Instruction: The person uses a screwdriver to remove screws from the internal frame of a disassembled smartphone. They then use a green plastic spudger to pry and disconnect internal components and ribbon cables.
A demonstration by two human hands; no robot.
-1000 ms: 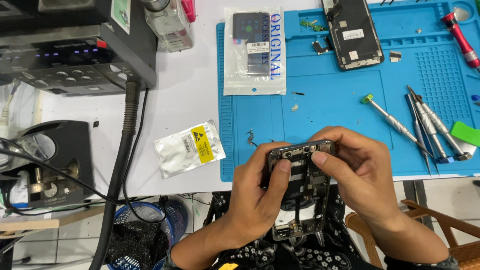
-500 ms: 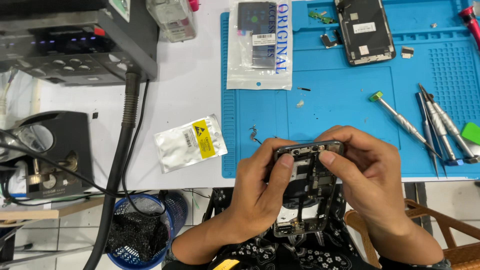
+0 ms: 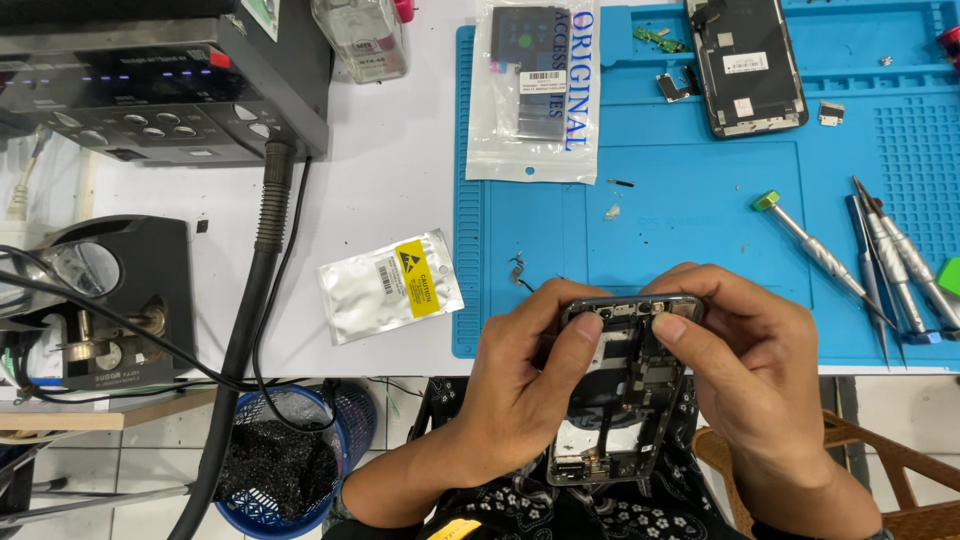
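1. Head view: my left hand (image 3: 525, 385) and right hand (image 3: 755, 365) both gripped an opened phone frame (image 3: 620, 385) at the table's (image 3: 390, 190) near edge, thumbs pressed on its top end.
2. The frame lay bare, its dark inner parts exposed.
3. A silver pouch (image 3: 390, 285) with a yellow label lay left of the blue mat (image 3: 700, 200); a clear packet (image 3: 535, 85) straddled the mat's left edge.

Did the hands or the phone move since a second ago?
Hardly. Both hands, left hand and right hand, still grip the opened phone frame by its top edge, thumbs pressing there. Nothing was picked up or let go. Only the camera view slid a little; the screwdrivers, silver pouch and blue mat stayed put.
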